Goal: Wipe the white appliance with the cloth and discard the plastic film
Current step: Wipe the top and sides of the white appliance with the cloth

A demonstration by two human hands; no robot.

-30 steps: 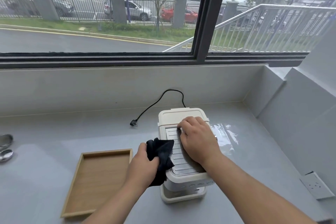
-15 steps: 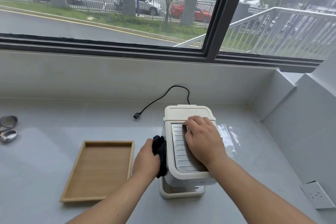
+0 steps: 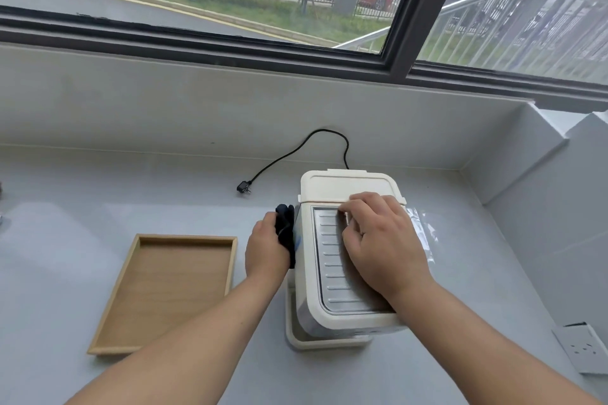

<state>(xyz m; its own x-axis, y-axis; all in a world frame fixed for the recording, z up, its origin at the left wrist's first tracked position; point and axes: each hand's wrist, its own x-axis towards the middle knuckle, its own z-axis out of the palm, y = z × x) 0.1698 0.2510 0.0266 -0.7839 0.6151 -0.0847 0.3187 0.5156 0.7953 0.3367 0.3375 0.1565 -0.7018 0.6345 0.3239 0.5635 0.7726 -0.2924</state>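
The white appliance (image 3: 332,187) stands on the grey counter, with a ribbed metal plate (image 3: 330,273) on its top. My left hand (image 3: 265,248) grips a dark cloth (image 3: 285,230) and presses it against the appliance's left side. Resting flat on the ribbed plate is my right hand (image 3: 381,242), fingers spread, holding nothing. A sheet of clear plastic film (image 3: 422,233) lies on the counter just right of the appliance, partly hidden by my right hand.
An empty wooden tray (image 3: 131,325) lies left of the appliance. The black power cord with its plug (image 3: 242,188) trails behind on the grey counter (image 3: 98,194). A wall socket (image 3: 584,347) sits at the right, and walls close the back and right.
My left hand has carried the cloth from the appliance's top edge down onto its left side and slid it toward the back. My right hand stays on the plate.
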